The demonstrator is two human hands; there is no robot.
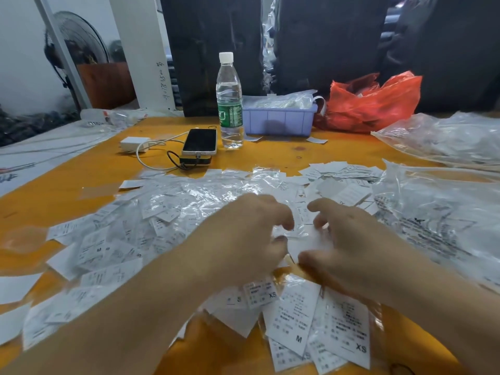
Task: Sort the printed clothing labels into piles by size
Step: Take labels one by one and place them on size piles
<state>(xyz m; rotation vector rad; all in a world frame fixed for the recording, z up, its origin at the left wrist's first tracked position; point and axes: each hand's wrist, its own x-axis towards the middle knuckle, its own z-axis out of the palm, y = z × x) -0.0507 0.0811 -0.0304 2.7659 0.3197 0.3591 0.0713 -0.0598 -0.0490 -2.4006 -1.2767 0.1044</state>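
Two hands work a heap of printed clothing labels (pixel 167 212) spread across an orange table (pixel 270 152).

The left hand (pixel 243 239) and right hand (pixel 351 244) meet mid-table, curled fingers pinching a white label (pixel 305 243) between them. Labels marked M (pixel 295 320) and XS (pixel 349 331) lie nearest the person. Behind stand a water bottle (pixel 229 104), phone (pixel 200 142), lilac bin (pixel 278 119) and red bag (pixel 373 104).

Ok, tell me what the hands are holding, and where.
Both hands curl around white labels between them; motion blur hides the exact hold.
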